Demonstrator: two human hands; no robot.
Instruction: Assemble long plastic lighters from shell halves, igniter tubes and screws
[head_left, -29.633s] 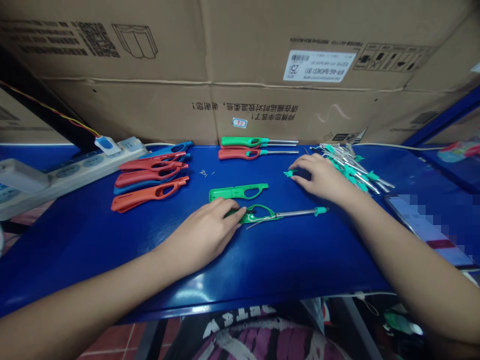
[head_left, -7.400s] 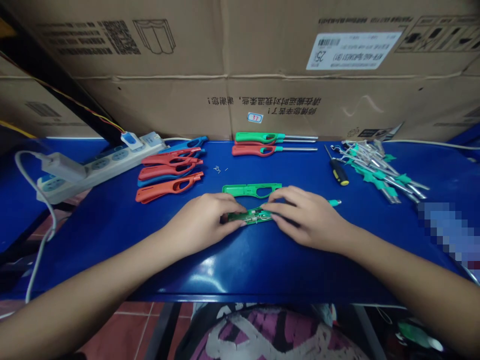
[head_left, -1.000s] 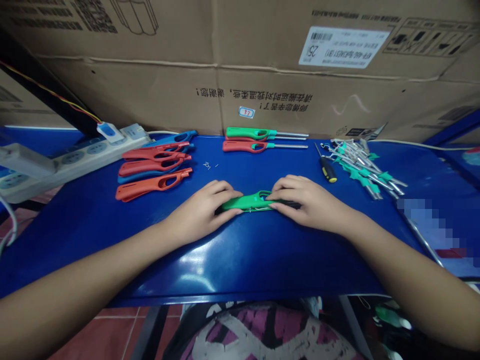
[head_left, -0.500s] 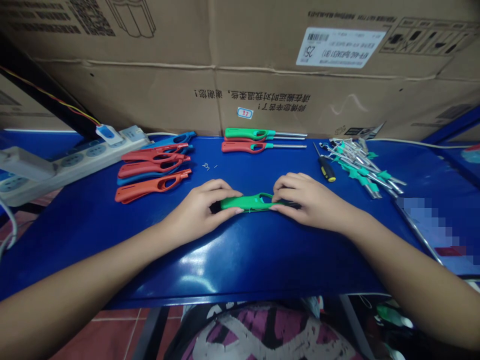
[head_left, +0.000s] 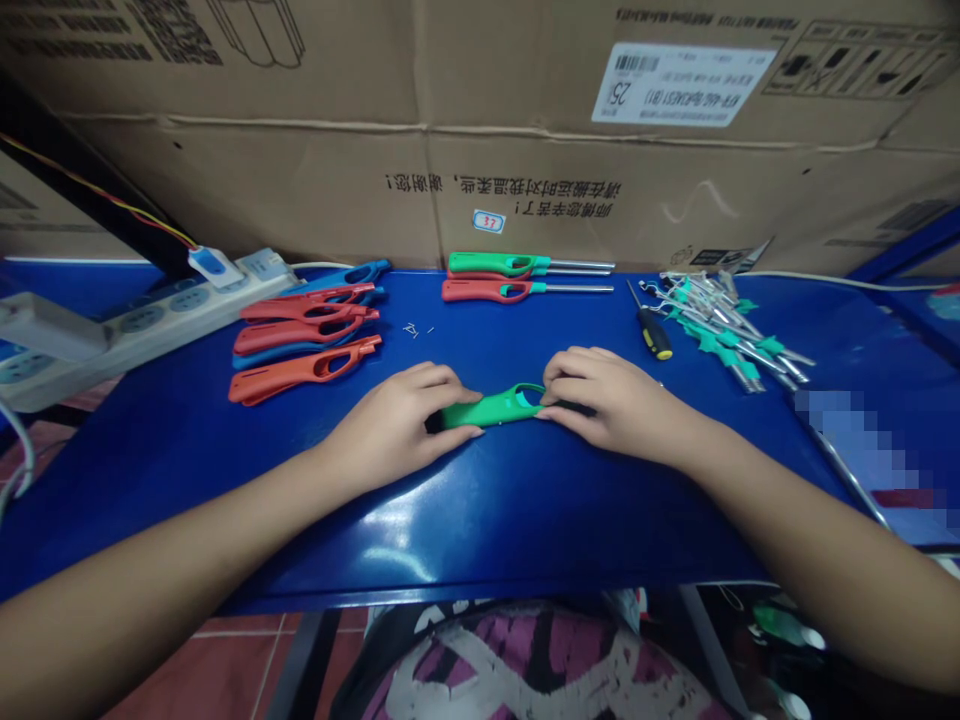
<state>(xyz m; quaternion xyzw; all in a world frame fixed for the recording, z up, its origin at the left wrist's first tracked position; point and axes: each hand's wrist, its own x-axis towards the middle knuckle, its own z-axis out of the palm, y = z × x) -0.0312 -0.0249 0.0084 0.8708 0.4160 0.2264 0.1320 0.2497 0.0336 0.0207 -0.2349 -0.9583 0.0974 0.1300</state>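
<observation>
A green gas lighter (head_left: 495, 409) lies level in front of me, just over the blue table (head_left: 525, 520). My left hand (head_left: 409, 405) is closed round its handle end, thumb on the near side and fingers on the far side. At the other end my right hand (head_left: 607, 395) pinches it by the trigger loop. A bit of turquoise trigger shows in the loop; my right fingers hide the tip end. Farther back lie finished-looking lighters with metal tubes, a green one (head_left: 487, 263) and a red one (head_left: 484, 291).
Several red, orange and blue lighter casings (head_left: 300, 370) lie left beside a power strip (head_left: 142, 318). Small screws (head_left: 411, 330) sit behind my left hand. A screwdriver (head_left: 654, 335) and metal lighter tubes with turquoise triggers (head_left: 724, 335) lie right. A cardboard box (head_left: 517, 150) stands behind.
The green lighter has rolled slightly in my fingers, so the seam gap along its near edge no longer shows. Both hands keep nearly the same places.
</observation>
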